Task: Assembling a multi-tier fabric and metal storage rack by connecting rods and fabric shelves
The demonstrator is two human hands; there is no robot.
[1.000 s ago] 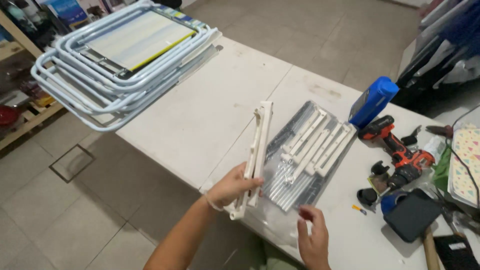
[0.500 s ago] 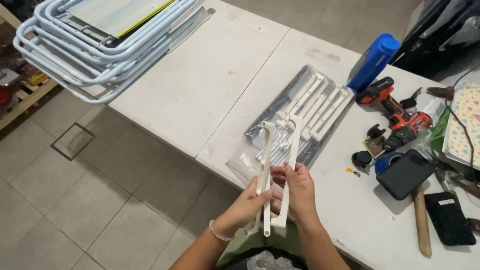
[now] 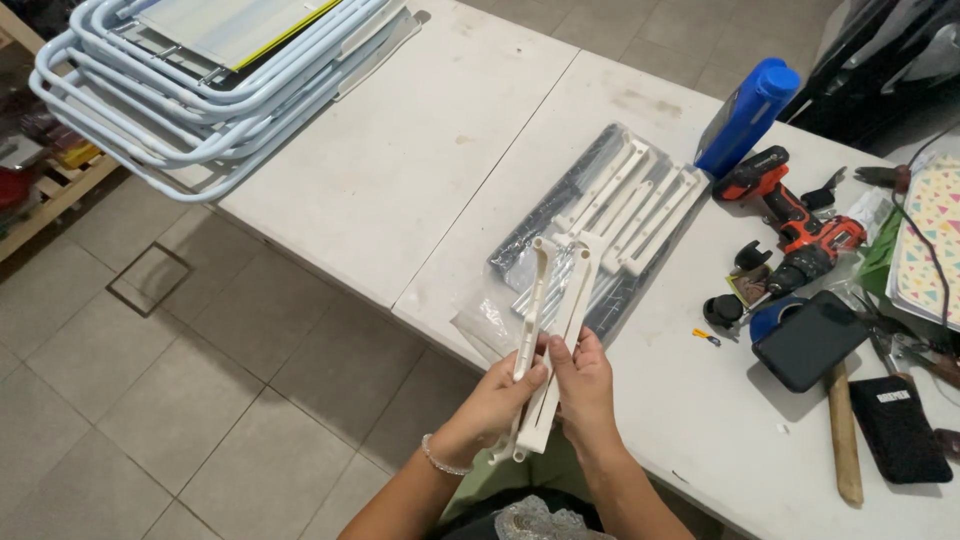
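Together our left hand and right hand each close around one of two long white plastic brackets, pinching them low on their length so that most of each piece stands free above the fingers. Held thus, side by side and nearly parallel, the brackets can be compared. Their long axes run away from us, upper ends over the bagged set of matching pieces beyond the hands on the white table.
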